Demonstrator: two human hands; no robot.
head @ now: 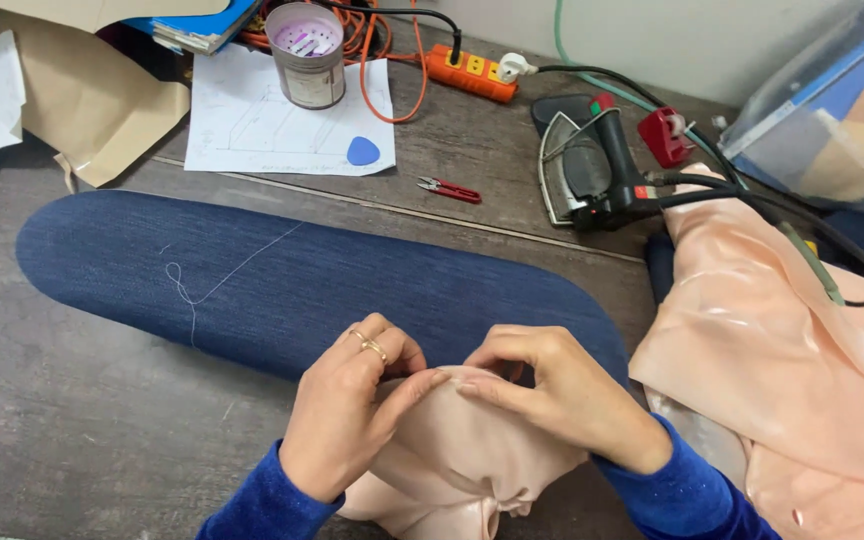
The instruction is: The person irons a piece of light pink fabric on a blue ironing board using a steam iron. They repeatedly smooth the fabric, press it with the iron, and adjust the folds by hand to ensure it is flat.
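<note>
Your left hand [352, 405] and right hand [552, 395] meet fingertip to fingertip on the fabric piece [462, 460], which lies at the near edge of the padded board [252, 280]. A loose thread [197, 290] rests on the board to your left. Behind the board lie the thread snips [449, 189], with the paper sheet [282, 125] and the can [307, 55] on it farther left. The iron [592, 170] sits to the right, beside the heaped cloth [782, 350].

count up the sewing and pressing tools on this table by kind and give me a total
Iron: 1
Thread snips: 1
Blue chalk piece: 1
Padded blue pressing board: 1
Total: 4
The left hand and right hand both pinch the peach satin fabric, not a tool.
</note>
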